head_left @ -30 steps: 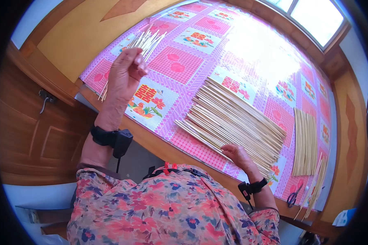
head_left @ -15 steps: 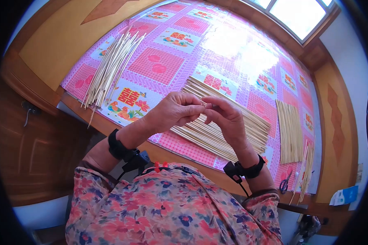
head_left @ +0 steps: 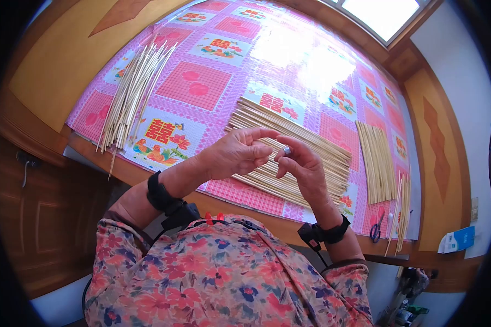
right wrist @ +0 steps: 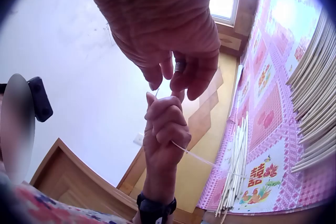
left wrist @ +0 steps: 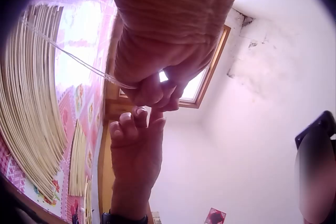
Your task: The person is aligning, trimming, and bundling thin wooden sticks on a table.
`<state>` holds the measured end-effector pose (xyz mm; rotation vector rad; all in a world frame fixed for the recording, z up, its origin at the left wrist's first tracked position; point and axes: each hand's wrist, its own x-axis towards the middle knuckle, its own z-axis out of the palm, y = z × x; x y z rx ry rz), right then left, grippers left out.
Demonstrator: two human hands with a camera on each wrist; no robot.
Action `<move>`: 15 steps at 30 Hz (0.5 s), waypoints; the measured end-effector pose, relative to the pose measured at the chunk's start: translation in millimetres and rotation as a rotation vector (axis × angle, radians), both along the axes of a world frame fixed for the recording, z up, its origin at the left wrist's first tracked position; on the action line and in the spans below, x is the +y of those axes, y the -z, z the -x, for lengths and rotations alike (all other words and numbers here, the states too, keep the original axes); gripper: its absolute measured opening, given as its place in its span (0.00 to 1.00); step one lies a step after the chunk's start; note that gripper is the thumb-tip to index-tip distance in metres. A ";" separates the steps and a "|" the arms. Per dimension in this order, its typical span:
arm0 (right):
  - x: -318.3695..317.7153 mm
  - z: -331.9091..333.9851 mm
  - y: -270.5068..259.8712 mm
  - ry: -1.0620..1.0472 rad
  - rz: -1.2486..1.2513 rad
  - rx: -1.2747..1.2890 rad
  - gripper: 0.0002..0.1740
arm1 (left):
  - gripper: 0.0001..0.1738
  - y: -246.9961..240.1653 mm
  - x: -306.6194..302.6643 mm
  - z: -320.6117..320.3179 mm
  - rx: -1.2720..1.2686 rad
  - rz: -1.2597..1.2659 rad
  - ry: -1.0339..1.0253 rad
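Observation:
Over the middle sticks, my left hand (head_left: pixel 237 155) has its fingers curled round a thin pale thread (left wrist: pixel 84 64), which trails towards the table. Another view shows the thread (right wrist: pixel 197 157) leaving the left fist (right wrist: pixel 168 129) towards the stick bundle, and a short bit beside the fingertips. Facing it at fingertip distance is my right hand (head_left: pixel 305 169), wearing a silver ring (head_left: pixel 285 150). Its fingers are loosely bent, the thumb apart from them; whether it touches the thread is unclear. Beneath lies a wide row of pale sticks (head_left: pixel 294 141).
On the patterned tablecloth (head_left: pixel 193 87), a loose stick bundle (head_left: pixel 133 92) lies at the left. A smaller row of sticks (head_left: pixel 375 161) and a few thin sticks (head_left: pixel 402 212) lie at the right, by scissors (head_left: pixel 375 231). The wooden table edge (head_left: pixel 223 204) runs in front of my body.
My left hand came from the left bundle to the middle, and my right hand rose from the front sticks to meet it. Since half a second ago, the right thumb has parted from its fingers.

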<state>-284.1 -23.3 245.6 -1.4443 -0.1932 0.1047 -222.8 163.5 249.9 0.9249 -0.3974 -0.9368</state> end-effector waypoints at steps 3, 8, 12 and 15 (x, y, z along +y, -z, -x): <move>4.9 4.2 -1.8 0.011 0.006 0.026 0.18 | 0.32 5.6 -0.7 -1.4 0.009 0.079 0.047; 11.1 6.1 -2.4 0.028 0.038 0.012 0.13 | 0.33 11.0 -1.6 -3.8 0.010 0.120 0.118; 12.2 7.4 1.4 0.056 0.021 -0.007 0.09 | 0.33 12.0 -1.0 -5.1 0.021 0.142 0.152; 14.4 8.6 3.0 0.074 -0.014 -0.031 0.07 | 0.33 9.4 -1.0 -4.5 0.046 0.131 0.155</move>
